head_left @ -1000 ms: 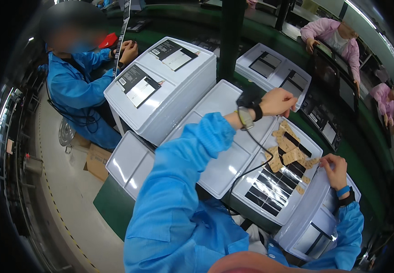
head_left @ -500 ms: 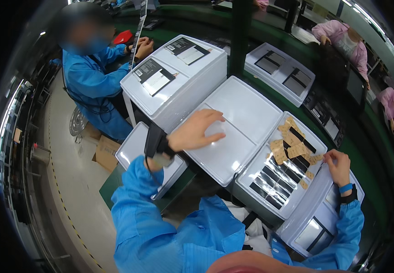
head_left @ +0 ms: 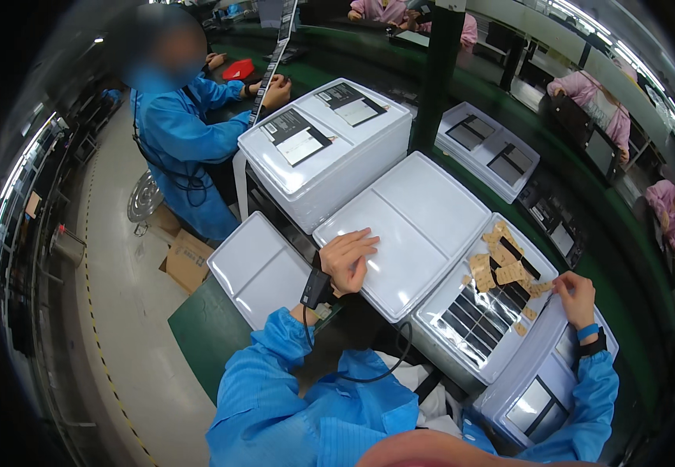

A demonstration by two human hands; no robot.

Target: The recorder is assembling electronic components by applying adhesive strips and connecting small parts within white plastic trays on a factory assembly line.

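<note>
My left hand [head_left: 348, 261] lies at the left edge of a white two-part tray [head_left: 419, 245], its fingers stretched over the bare surface and the thumb apart. To the right sits another white tray [head_left: 433, 313] with a row of shiny black strips [head_left: 474, 323] and a loose heap of tan paper pieces [head_left: 509, 272]. At that tray's right rim, beside the heap, my right hand [head_left: 576, 300] has thumb and fingertips pinched together; what is between them is too small to tell. Below my right wrist, a further white tray [head_left: 501, 397] holds flat black-and-white rectangular pieces [head_left: 538, 406].
A tall white tray stack [head_left: 353, 175] topped with black-and-white pieces stands at the far left. Beyond it a co-worker in blue [head_left: 186, 148] handles something. A lower white tray [head_left: 256, 265] is at near left. A dark green post [head_left: 436, 86] rises behind, near another loaded tray [head_left: 462, 117].
My left hand has come back from over the tray's middle to its near left edge. My right hand stays by the tan pieces, still pinched. The whole view has shifted slightly.
</note>
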